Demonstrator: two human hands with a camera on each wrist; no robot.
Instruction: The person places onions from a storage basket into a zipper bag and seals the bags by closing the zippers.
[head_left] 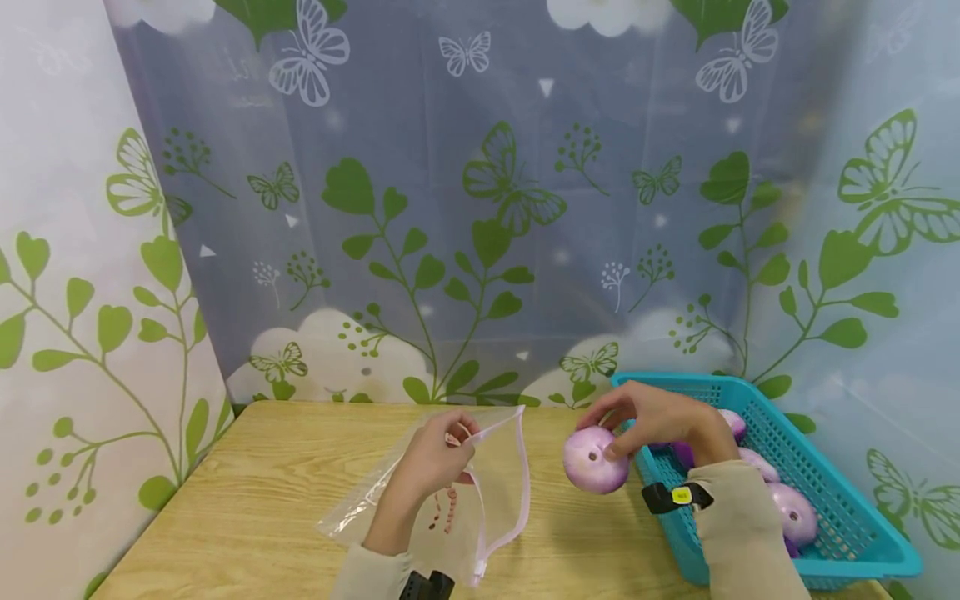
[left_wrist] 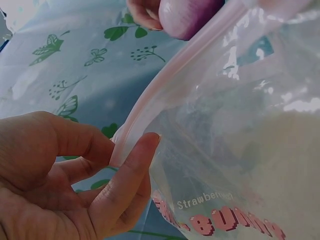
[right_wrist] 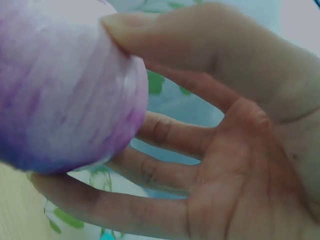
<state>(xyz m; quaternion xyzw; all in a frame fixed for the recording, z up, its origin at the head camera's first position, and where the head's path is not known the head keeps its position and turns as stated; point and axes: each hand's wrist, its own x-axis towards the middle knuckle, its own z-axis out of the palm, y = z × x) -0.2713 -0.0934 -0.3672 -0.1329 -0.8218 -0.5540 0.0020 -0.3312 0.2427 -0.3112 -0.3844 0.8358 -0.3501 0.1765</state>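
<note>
My left hand [head_left: 432, 454] pinches the pink-edged mouth of a clear zip bag [head_left: 502, 475] between thumb and fingers. Red printed lettering shows on the bag in the left wrist view, and its mouth gapes toward the right. My right hand [head_left: 652, 421] grips a round purple-and-white onion [head_left: 592, 467], which has a small dark hole in its near side. The onion is held above the table, between the bag and the basket, touching neither. In the right wrist view, thumb and fingertips press against the onion [right_wrist: 75, 95]; its left part is cut off.
A turquoise plastic basket [head_left: 825, 500] stands at the right of the wooden table [head_left: 300, 442], partly behind my right forearm. Inside lie several purple-and-white pieces, among them another onion [head_left: 793, 515]. A curtain [head_left: 427, 208] with leaves and butterflies hangs behind and at both sides.
</note>
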